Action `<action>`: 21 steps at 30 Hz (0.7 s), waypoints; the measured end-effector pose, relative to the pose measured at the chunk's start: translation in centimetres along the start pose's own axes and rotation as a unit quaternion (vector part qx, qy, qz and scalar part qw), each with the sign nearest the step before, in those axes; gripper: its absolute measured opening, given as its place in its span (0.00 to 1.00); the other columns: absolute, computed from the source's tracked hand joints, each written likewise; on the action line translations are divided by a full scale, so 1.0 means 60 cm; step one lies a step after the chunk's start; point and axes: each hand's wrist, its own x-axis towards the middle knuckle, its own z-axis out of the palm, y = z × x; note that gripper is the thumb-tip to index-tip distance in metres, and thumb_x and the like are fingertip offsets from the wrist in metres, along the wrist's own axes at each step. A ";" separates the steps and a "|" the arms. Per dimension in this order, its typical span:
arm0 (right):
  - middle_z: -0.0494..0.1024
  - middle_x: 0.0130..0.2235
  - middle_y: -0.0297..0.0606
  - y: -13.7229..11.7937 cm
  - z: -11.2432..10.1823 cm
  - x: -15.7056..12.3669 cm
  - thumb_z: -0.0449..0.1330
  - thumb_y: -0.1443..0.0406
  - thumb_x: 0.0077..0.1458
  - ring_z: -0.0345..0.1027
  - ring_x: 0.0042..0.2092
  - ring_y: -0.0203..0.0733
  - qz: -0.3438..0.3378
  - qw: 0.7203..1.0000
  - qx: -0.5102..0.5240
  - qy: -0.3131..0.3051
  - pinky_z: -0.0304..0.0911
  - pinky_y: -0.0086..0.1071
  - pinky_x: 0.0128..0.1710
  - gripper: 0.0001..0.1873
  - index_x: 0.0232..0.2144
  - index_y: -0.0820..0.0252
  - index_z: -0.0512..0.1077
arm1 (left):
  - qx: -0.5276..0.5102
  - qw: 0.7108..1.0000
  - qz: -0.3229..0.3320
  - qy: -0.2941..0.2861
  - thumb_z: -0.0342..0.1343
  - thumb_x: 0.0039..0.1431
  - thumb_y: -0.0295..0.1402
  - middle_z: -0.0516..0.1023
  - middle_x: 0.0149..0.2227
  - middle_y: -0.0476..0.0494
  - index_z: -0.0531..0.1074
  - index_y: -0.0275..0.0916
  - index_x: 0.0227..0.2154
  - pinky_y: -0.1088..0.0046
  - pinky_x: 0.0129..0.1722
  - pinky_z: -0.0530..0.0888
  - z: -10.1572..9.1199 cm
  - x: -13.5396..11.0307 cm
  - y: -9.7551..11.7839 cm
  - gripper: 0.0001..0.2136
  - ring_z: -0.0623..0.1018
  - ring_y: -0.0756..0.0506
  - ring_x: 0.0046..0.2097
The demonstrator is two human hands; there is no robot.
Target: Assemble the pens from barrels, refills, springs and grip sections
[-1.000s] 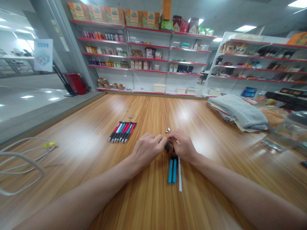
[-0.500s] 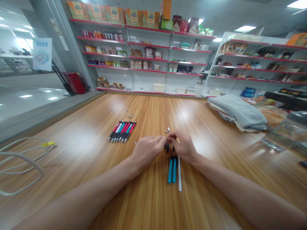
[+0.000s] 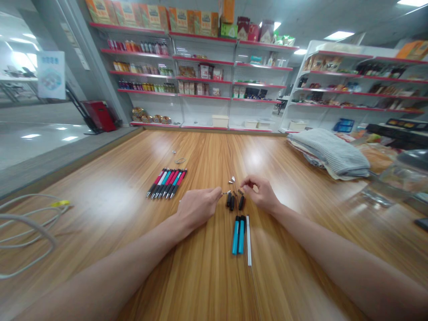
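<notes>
My left hand (image 3: 199, 203) is closed in a pinch, with a thin, small spring-like piece (image 3: 226, 192) sticking out from its fingertips. Across from it, my right hand (image 3: 261, 193) has its thumb and forefinger curled together; whatever may be between them is too small to make out. Between the hands lie black pen grips (image 3: 241, 203) and small dark bits (image 3: 240, 192). Silver pen tips (image 3: 232, 179) rest just beyond. Closer to me are two blue pen barrels (image 3: 238, 236) and, beside them, white refills (image 3: 248, 243), side by side.
Several assembled pens (image 3: 166, 183) lie in a row to the left, with a wire ring (image 3: 180, 160) behind them. A white cable (image 3: 36, 223) coils at the far left. Folded cloth (image 3: 331, 151) and a clear container (image 3: 389, 178) stand right. Stocked shelves (image 3: 203, 78) line the back.
My hands have drawn apart, the left moving left and the right slightly right and up. The black grips between them now show more fully. The view has shifted slightly.
</notes>
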 end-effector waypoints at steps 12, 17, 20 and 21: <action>0.69 0.36 0.37 0.011 -0.016 -0.002 0.61 0.76 0.43 0.63 0.37 0.39 -0.095 0.977 -0.004 -0.190 0.62 0.33 0.36 0.12 0.32 0.58 0.75 | -0.013 0.999 -0.014 -0.033 0.35 0.67 0.42 0.78 0.31 0.47 0.66 0.44 0.35 0.72 0.24 0.54 0.010 0.002 -0.005 0.16 0.77 0.44 0.31; 0.71 0.34 0.37 0.013 -0.015 -0.001 0.60 0.74 0.48 0.64 0.38 0.41 -0.094 0.988 -0.004 -0.123 0.63 0.37 0.40 0.08 0.32 0.59 0.73 | -0.022 0.999 -0.014 -0.034 0.35 0.67 0.42 0.78 0.32 0.47 0.65 0.44 0.35 0.73 0.25 0.54 0.008 0.000 -0.003 0.15 0.77 0.45 0.31; 0.71 0.32 0.38 0.010 -0.011 -0.002 0.59 0.72 0.51 0.64 0.37 0.41 -0.095 0.992 -0.015 -0.078 0.63 0.38 0.40 0.06 0.33 0.59 0.72 | -0.024 0.999 -0.013 -0.029 0.35 0.67 0.42 0.78 0.32 0.47 0.65 0.44 0.36 0.73 0.25 0.54 0.009 0.000 -0.001 0.15 0.77 0.45 0.31; 0.71 0.32 0.38 0.009 -0.009 -0.002 0.59 0.72 0.52 0.64 0.37 0.41 -0.098 0.992 -0.019 -0.074 0.63 0.38 0.40 0.05 0.33 0.59 0.71 | -0.023 0.999 -0.011 -0.026 0.35 0.67 0.42 0.78 0.32 0.47 0.65 0.44 0.35 0.73 0.25 0.53 0.009 0.000 -0.001 0.15 0.77 0.45 0.31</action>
